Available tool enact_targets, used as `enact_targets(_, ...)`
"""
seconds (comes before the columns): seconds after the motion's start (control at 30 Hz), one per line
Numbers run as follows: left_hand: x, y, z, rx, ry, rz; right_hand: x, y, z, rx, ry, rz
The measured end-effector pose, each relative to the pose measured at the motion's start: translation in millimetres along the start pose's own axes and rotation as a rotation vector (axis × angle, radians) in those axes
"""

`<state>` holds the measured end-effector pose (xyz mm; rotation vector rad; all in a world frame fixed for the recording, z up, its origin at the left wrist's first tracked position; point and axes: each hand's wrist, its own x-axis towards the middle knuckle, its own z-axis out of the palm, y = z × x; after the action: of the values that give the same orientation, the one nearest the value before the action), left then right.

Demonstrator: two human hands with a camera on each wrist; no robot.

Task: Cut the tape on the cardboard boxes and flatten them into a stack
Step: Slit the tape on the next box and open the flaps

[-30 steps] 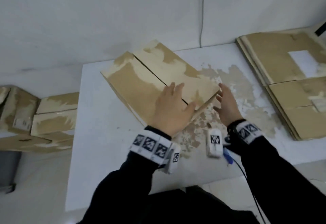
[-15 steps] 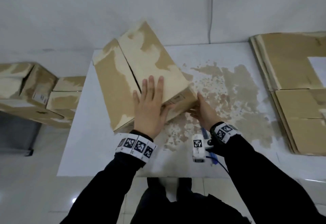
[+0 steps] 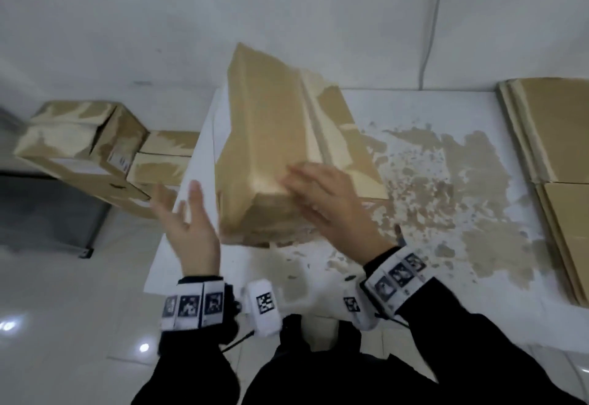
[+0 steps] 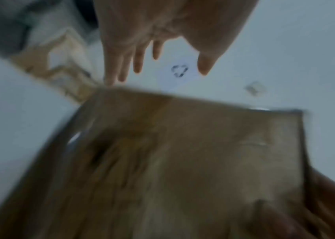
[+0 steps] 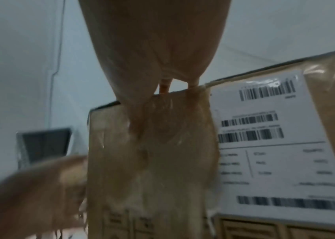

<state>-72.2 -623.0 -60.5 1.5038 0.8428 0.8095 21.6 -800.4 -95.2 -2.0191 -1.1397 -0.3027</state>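
One worn white table (image 3: 430, 124) stands against a pale wall (image 3: 287, 16).

The person's left hand (image 4: 162, 32) is reaching down from the top edge, fingers (image 4: 138, 64) straight and spread, holding nothing. A blurred brown cardboard box (image 4: 183, 161) is filling the lower frame, tilted. More brown cardboard boxes (image 4: 64, 67) are lying beyond, at left.

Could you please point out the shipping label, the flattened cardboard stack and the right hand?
shipping label (image 5: 275, 145): right wrist view, white printed middle.
flattened cardboard stack (image 3: 561, 137): head view, top sheet.
right hand (image 3: 331, 200): head view, back of hand.
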Motion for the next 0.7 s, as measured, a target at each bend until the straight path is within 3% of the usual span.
enact_targets(0.07,-0.2,18.5,-4.9,0.246,-0.066,0.348,-5.1,-5.3,32.3,-0.009,-0.101,-0.088)
enact_targets(0.1,1.7,19.2,0.4,0.37,-0.172,0.408,-7.5,-8.4,45.0,-0.007,-0.137,-0.119)
enact_targets(0.2,11.5,5.5,23.3,0.728,-0.435,0.312,-19.5,-14.8,52.1,0.018,-0.176,-0.141)
enact_targets(0.27,12.4,-15.1,30.2,1.054,-0.577,0.318,-35.6,-6.6,26.2,0.058,-0.063,0.06)
enact_targets(0.37,6.1,-38.2,28.1,1.349,-0.609,0.457,-92.6,37.8,-18.9,-0.166,0.128,0.645)
enact_targets(0.4,4.4,-39.6,27.3,1.358,-0.593,0.488,-116.5,54.2,-28.0,-0.263,0.098,0.827)
enact_targets(0.47,5.3,-40.1,28.6,1.337,-0.596,0.486,-155.7,72.3,-32.5,-0.387,-0.146,1.104)
enact_targets(0.5,5.4,-40.3,29.1,1.334,-0.601,0.485,-171.0,76.7,-27.1,-0.411,-0.268,1.144)
enact_targets(0.57,4.5,-40.7,29.7,1.34,-0.62,0.491,-185.4,78.9,-15.3,-0.396,-0.321,1.093)
enact_targets(0.7,11.4,-37.3,22.0,1.327,-0.73,0.485,-132.1,60.9,-21.7,-0.089,-0.047,1.155)
